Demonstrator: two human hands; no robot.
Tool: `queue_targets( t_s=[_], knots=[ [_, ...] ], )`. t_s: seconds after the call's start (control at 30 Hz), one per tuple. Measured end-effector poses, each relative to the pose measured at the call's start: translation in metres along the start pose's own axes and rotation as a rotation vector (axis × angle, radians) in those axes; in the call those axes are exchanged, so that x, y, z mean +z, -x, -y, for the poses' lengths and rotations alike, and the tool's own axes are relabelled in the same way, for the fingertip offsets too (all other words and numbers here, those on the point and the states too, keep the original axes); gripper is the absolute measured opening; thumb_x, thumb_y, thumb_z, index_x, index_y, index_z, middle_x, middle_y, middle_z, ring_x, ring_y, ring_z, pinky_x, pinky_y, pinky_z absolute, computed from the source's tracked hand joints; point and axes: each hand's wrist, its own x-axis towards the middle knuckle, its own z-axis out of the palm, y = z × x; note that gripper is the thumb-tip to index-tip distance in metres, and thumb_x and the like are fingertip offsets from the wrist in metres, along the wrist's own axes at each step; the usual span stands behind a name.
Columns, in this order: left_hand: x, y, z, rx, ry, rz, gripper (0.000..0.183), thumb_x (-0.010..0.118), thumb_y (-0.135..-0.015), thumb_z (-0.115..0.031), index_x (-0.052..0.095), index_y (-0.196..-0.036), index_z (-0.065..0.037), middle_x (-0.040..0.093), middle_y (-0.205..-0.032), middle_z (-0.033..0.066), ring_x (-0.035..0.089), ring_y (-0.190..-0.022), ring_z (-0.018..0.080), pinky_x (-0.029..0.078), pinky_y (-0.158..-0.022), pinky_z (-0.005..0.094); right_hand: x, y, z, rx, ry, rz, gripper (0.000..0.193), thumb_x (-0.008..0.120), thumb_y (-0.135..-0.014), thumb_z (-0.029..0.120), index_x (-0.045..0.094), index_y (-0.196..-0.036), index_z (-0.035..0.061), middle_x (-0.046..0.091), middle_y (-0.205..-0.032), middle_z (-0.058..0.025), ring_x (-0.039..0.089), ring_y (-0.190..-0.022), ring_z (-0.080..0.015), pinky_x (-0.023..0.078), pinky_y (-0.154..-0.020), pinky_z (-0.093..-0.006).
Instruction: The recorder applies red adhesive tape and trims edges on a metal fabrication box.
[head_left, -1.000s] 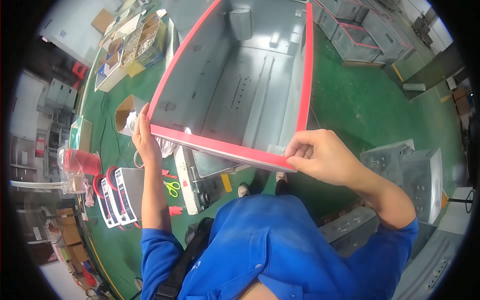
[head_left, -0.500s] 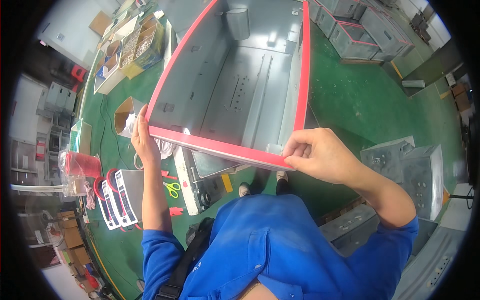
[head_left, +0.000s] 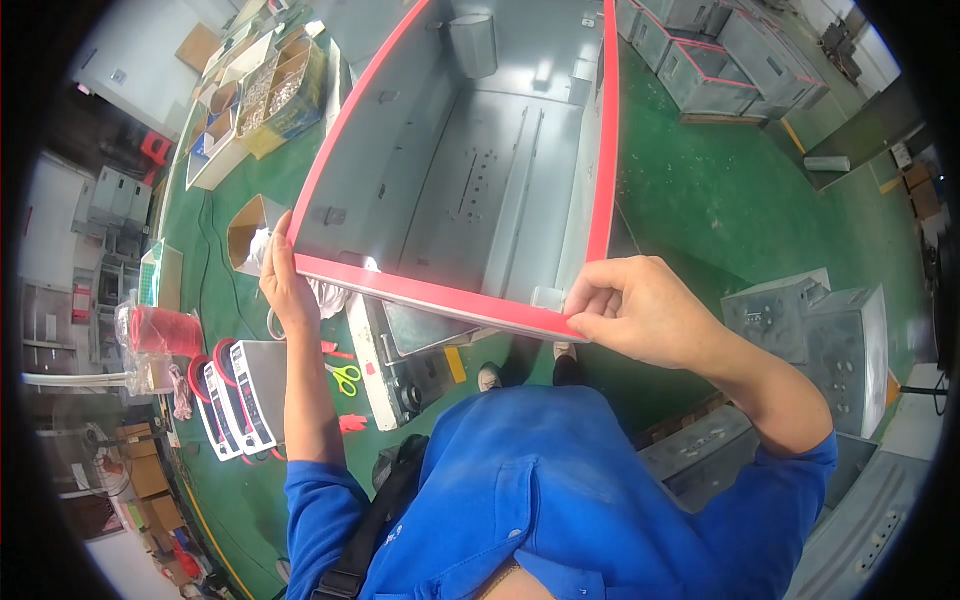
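Observation:
A large grey metal cabinet (head_left: pixel 430 200) lies open side up in front of me, its inside showing slots and small holes. Red tape (head_left: pixel 450 296) runs along its rim. At the near left corner my left hand (head_left: pixel 287 280) holds the edge, its fingers lying along the outer side. My right hand (head_left: pixel 630 305) is closed at the near right corner, where the thumb and bent fingers pinch the red-covered rim. Whether a loose tape end is between those fingers is hidden.
Partitioned boxes of small hardware (head_left: pixel 275 95) stand at the far left. White-and-black units (head_left: pixel 245 400) and green-handled scissors (head_left: pixel 346 379) are to the left. More grey cabinets stand far right (head_left: pixel 715 80) and near right (head_left: pixel 845 350). My shoes (head_left: pixel 489 377) show below the cabinet.
Almost nothing differs. My left hand has shifted very slightly to the left, and both hands stay at the same corners of the cabinet.

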Motion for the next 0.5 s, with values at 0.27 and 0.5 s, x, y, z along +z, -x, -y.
queue_targets(
  t_s=[0.27, 0.5],
  knots=[
    [0.0017, 0.0008, -0.0023, -0.002, 0.012, 0.003, 0.037, 0.039, -0.094, -0.021, 0.051, -0.116, 0.006, 0.055, -0.11, 0.0118, 0.052, -0.1, 0.0139, 0.038, -0.088, 0.0254, 0.0027, 0.0025, -0.0016, -0.049, 0.016, -0.036, 0.004, 0.06, -0.073, 0.005, 0.061, -0.074, 0.0011, 0.059, -0.064, -0.0044, 0.055, -0.059, -0.0079, 0.044, -0.054, -0.0223],
    [0.0037, 0.001, -0.0045, -0.013, 0.026, -0.003, 0.037, 0.039, -0.094, -0.021, 0.051, -0.115, 0.007, 0.056, -0.11, 0.0117, 0.052, -0.1, 0.0142, 0.038, -0.087, 0.0257, 0.0027, 0.0035, -0.0009, -0.077, 0.042, -0.038, 0.004, 0.059, -0.073, 0.004, 0.06, -0.075, 0.0004, 0.058, -0.064, -0.0052, 0.055, -0.059, -0.0088, 0.044, -0.054, -0.023]
  ],
)
